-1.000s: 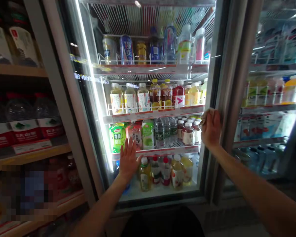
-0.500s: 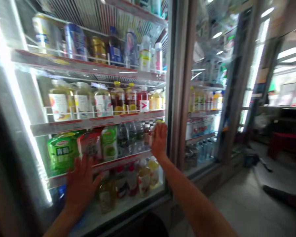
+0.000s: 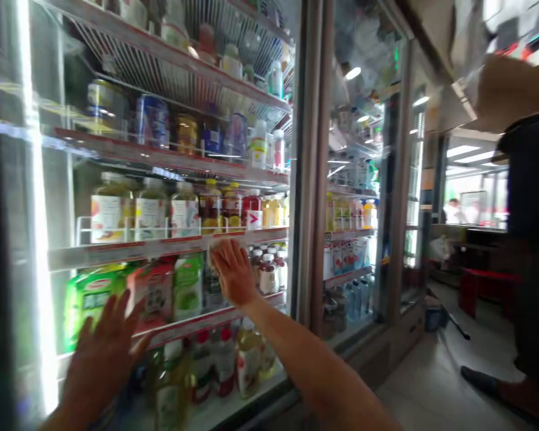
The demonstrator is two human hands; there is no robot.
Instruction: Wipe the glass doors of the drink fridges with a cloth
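Note:
I face a lit drinks cooler with a glass door [image 3: 170, 179]. My left hand [image 3: 101, 356] lies flat on the glass at the lower left, fingers spread, in front of the green and red juice cartons [image 3: 117, 293]. My right hand [image 3: 232, 272] is pressed flat on the glass near the middle shelf, fingers stretched towards the upper left, in front of small white-capped bottles [image 3: 267, 272]. Whether anything lies under its palm, I cannot tell. Rows of bottles and cans fill the shelves behind the glass.
The door frame [image 3: 308, 179] stands right of my right hand, with a second cooler door [image 3: 354, 239] beyond it. A person in dark clothes [image 3: 532, 239] stands at the far right, one shoe [image 3: 478, 377] on the tiled floor. A red bench [image 3: 487, 287] sits farther back.
My right hand has slid left from the door frame across the glass. My left hand has stayed low on the glass. My view has swung right, and the person has come into sight.

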